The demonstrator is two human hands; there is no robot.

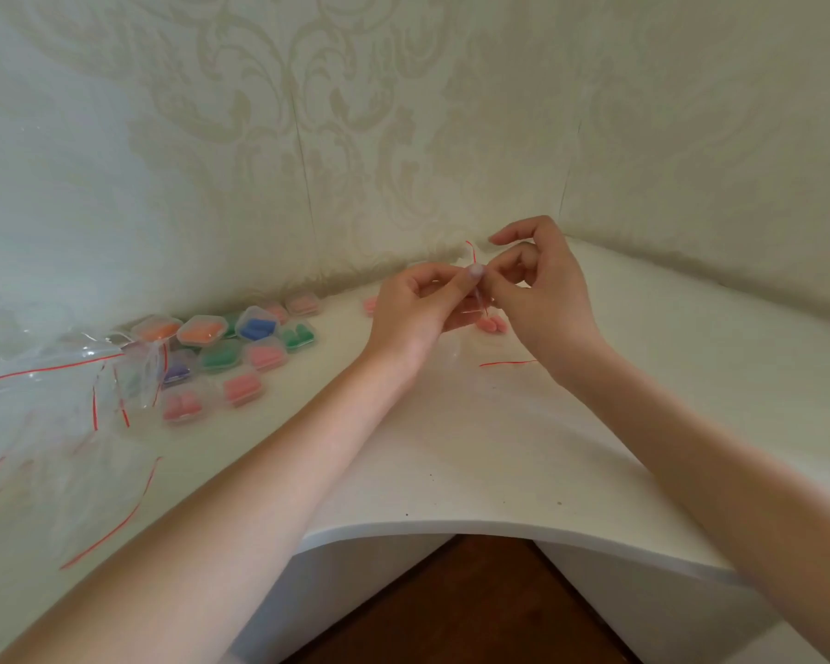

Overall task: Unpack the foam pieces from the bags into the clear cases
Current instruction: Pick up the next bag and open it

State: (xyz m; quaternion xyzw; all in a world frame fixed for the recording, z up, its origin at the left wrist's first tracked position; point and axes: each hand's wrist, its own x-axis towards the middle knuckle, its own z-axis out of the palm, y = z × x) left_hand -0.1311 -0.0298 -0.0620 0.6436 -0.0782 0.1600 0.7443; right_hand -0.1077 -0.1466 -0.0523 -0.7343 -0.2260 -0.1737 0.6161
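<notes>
Head view. Both hands are raised over the far middle of the white table (pixel 499 452), near the wall corner. The left hand (pixel 420 304) and the right hand (pixel 542 285) meet at a small clear bag (pixel 476 285) with a red seal line; each pinches its top edge between thumb and curled fingers, and the right forefinger is lifted free above. The bag hangs between the hands; its contents cannot be made out. Pink foam pieces (pixel 490 324) lie on the table just below and behind the hands, partly hidden by them. A further pink item (pixel 370 305) lies just left of the left hand, half covered by it. A red-edged strip of clear plastic (pixel 508 362) lies flat beside the right wrist.

To the left, well apart from the hands, a cluster of clear cases (pixel 240 349) sits closed on the table, holding orange, blue, green, purple and pink foam. At the far left edge, a heap of empty clear bags (pixel 68 376) overlaps the nearest cases. Patterned wallpaper (pixel 403 112) backs the table.
</notes>
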